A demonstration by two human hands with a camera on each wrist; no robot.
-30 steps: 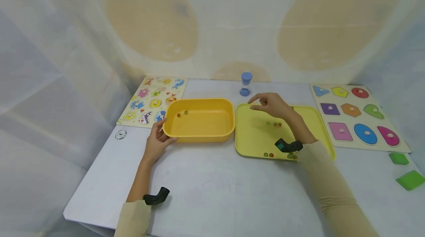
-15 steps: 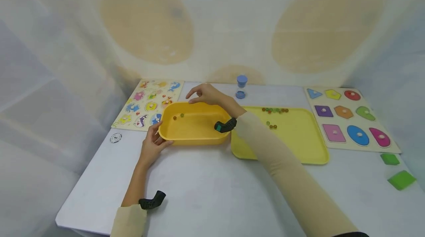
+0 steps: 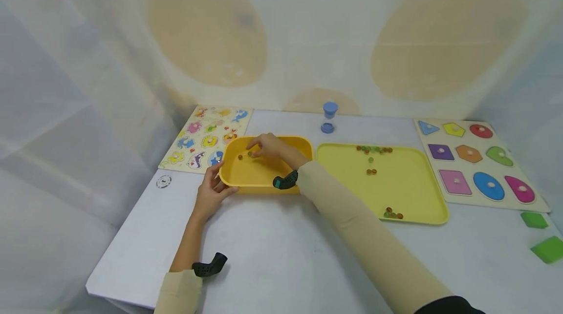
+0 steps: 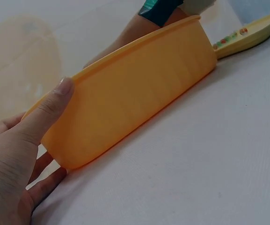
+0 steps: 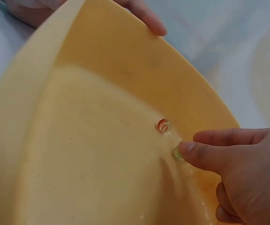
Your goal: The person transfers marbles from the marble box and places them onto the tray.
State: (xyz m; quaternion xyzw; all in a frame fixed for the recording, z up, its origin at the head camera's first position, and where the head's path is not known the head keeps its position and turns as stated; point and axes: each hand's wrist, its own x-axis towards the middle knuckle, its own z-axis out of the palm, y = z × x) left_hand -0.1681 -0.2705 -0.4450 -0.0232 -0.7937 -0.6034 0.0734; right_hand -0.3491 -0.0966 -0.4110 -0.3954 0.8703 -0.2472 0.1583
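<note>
On the left of the table stands a deep yellow-orange plastic basin [image 3: 264,175]. My left hand [image 3: 211,194] grips its left end; in the left wrist view the thumb [image 4: 50,105] lies along the outer wall near the rim, with fingers round the end. My right hand [image 3: 268,148] reaches into the basin at the far left. There, in the right wrist view, its thumb [image 5: 205,154] overlaps a green glass marble [image 5: 176,153], with the index finger close by. Whether they pinch it cannot be told. A reddish marble [image 5: 163,125] lies loose beside it.
To the basin's right, a flat yellow tray [image 3: 409,182] holds several marbles. A blue sand timer [image 3: 329,117] stands behind. An animal puzzle [image 3: 189,145] lies at left, a shape puzzle [image 3: 444,167] at right, near green blocks [image 3: 550,249]. A round token [image 3: 163,181] lies left.
My right hand has travelled left from above the tray, over the basin's far rim, and down into the basin. My left hand keeps its hold on the basin.
</note>
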